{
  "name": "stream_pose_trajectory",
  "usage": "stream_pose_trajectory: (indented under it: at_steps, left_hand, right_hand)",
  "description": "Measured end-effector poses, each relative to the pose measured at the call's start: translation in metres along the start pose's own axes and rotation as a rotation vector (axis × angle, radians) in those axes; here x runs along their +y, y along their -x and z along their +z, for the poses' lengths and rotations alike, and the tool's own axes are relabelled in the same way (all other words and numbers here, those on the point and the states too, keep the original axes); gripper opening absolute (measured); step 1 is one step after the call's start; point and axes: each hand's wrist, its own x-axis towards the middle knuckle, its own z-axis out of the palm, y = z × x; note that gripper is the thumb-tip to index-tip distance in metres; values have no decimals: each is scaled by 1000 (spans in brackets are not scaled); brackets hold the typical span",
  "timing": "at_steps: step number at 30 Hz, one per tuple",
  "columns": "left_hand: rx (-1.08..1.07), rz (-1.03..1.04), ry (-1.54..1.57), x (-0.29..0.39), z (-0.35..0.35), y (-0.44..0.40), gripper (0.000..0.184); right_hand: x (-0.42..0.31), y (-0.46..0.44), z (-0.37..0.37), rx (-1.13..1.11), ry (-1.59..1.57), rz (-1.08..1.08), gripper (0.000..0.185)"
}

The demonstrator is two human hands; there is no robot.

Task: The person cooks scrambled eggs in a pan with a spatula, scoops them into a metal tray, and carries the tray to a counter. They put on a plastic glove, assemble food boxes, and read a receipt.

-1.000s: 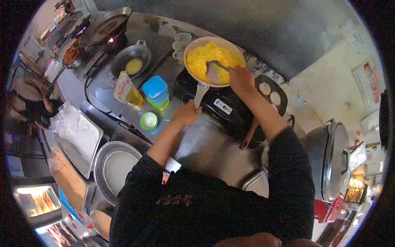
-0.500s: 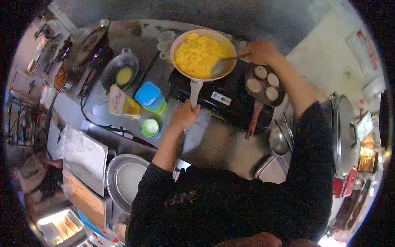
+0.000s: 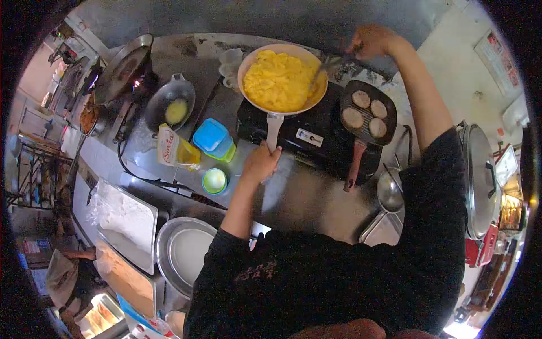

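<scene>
My left hand (image 3: 261,163) is closed around the pale handle of a frying pan (image 3: 273,131) on the black stove. Thick yellow scrambled egg (image 3: 276,82) fills most of this pan. Up at the far right side of the pan, my right hand (image 3: 374,43) grips a spatula (image 3: 329,65), whose blade is blurred and meets the egg's right edge. To the right of the egg sits a square grill pan (image 3: 354,166) with several round patties (image 3: 353,118) in it.
Left of the stove are a wok (image 3: 152,110) with yellow liquid, an oil pouch (image 3: 175,150), a blue-lidded container (image 3: 212,135) and a small green cup (image 3: 214,181). Trays of powder (image 3: 127,217) and a steel basin (image 3: 164,254) lie nearer. Another person (image 3: 62,277) is at far left.
My right hand has moved up and away, drawing the spatula toward the pan's upper right edge. The egg looks more heaped together. My left hand keeps its grip while the whole view shifts slightly.
</scene>
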Motion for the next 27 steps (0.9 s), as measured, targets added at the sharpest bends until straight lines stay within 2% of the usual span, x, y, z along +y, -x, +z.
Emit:
stream_pose_trajectory:
  at_steps: [3, 5, 6, 8, 12, 14, 18, 20, 21, 24, 26, 27]
  left_hand:
    - [-20, -41, -3, 3, -4, 4, 45]
    - [-64, 1, 100, -8, 1, -3, 46]
    - [-60, 3, 96, -13, 3, -7, 46]
    - [-25, 32, 49, -19, 7, -11, 48]
    - [-22, -18, 1, 1, -3, 3, 50]
    - [-3, -8, -6, -2, -2, 2, 51]
    - [17, -14, -37, -6, 2, -1, 52]
    - [0, 17, -6, -12, 5, -6, 52]
    - [4, 21, -10, -11, 5, -5, 52]
    - [-2, -26, 58, -10, 7, -2, 50]
    - [-11, -37, 109, -11, 9, -3, 48]
    - [-8, -35, 111, -9, 6, -2, 48]
  right_hand:
    - [8, -17, 49, -38, 146, -30, 33]
    - [11, -44, 104, 254, 63, -39, 38]
    - [6, -49, 109, 260, 62, -39, 38]
    - [-19, -53, 112, 415, 8, -56, 29]
    - [-64, -27, 70, 436, 65, -132, 19]
    - [-77, -13, 41, 429, 195, -60, 16]
    - [-91, 4, -7, 404, 261, -12, 16]
    - [-92, -6, -20, 105, 196, -18, 20]
    - [-84, -13, -7, 112, 196, -15, 20]
    - [-63, -42, 47, 392, 387, -135, 19]
    - [-60, -57, 53, 166, 351, 52, 15]
    - [-56, -68, 62, 169, 353, 52, 15]
